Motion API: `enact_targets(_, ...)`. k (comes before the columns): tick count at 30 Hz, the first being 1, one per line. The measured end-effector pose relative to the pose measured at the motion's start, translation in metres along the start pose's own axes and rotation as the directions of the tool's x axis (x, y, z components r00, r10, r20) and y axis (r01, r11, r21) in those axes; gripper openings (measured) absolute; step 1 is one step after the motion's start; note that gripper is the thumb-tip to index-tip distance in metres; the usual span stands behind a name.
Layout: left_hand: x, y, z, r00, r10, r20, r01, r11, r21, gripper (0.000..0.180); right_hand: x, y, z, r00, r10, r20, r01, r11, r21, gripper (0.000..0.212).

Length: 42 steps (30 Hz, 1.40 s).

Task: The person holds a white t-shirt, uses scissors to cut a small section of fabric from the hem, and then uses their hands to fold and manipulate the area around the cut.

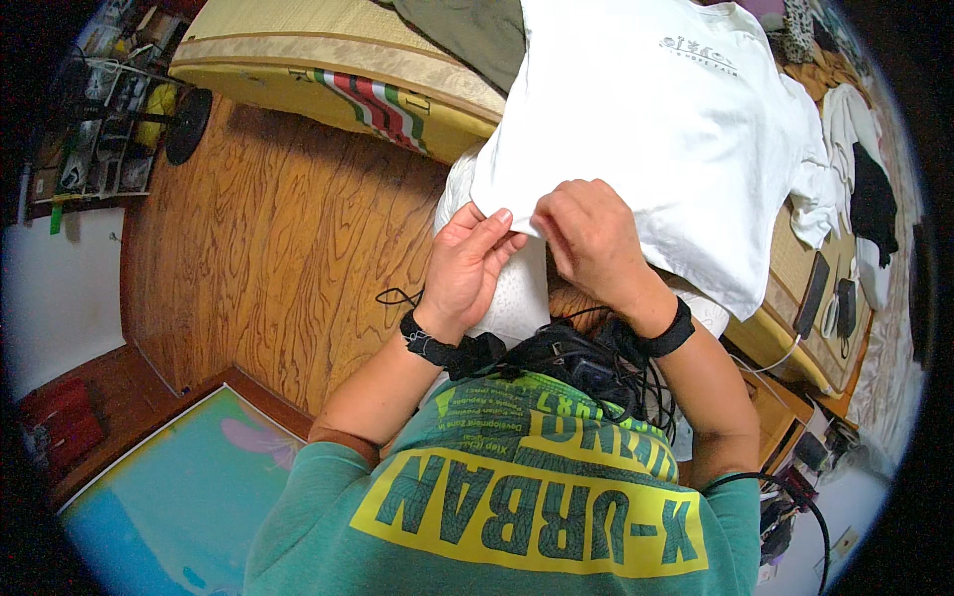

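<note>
A white T-shirt (pixel 636 129) lies spread over the bed edge and toward my lap, with a small dark print on its upper part. At its near left corner, my left hand (pixel 469 266) pinches the shirt's edge between thumb and fingers. Just right of it, my right hand (pixel 594 243) is closed, fingertips bent together close to the same edge. Slight blur and the curled fingers hide what, if anything, is between them. White patterned cloth (pixel 512 293) shows over my legs below the shirt.
A mat-covered bed (pixel 328 50) runs along the far side. Dark clothing (pixel 467 40) lies beside the shirt; more clothes (pixel 873 204) and a black bar-shaped object (pixel 812 293) are at right. Black cables (pixel 586 358) gather at my waist. A crowded shelf (pixel 109 129) stands far left.
</note>
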<state>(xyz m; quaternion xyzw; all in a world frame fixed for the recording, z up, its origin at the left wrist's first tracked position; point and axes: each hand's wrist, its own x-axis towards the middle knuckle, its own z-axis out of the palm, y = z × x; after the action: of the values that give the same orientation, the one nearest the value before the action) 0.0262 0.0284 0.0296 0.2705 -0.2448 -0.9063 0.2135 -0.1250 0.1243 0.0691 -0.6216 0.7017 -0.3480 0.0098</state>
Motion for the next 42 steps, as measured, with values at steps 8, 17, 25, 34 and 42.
enact_targets(8, 0.002, 0.003, 0.002, 0.999, -0.050, -0.010, 0.050, 0.999, -0.017, 0.019, -0.009, 0.010, -0.012, 0.863, 0.505, 0.016, -0.350, 0.573, 0.741, 0.009)
enact_targets(17, 0.020, -0.007, -0.016, 0.994, 0.003, -0.107, -0.008, 0.999, -0.043, 0.015, -0.039, 0.029, -0.022, 0.774, 0.554, 0.308, -0.584, 0.434, 0.686, 0.013)
enact_targets(25, 0.018, 0.018, -0.017, 0.991, 0.032, -0.129, -0.037, 0.998, -0.041, 0.018, -0.098, 0.062, -0.054, 0.834, 0.532, 0.143, -0.507, 0.843, -0.179, 0.006)
enact_targets(34, 0.034, 0.028, -0.041, 0.971, 0.106, -0.215, -0.106, 0.994, 0.010, 0.014, -0.237, 0.085, -0.136, 0.677, 0.735, -0.033, -0.637, 0.563, -0.527, 0.011)
enact_targets(42, 0.050, 0.024, -0.052, 0.930, 0.142, -0.338, -0.149, 0.989, 0.005, 0.021, -0.448, 0.102, -0.230, 0.006, 0.959, -0.284, -0.905, -0.115, -0.409, 0.057)
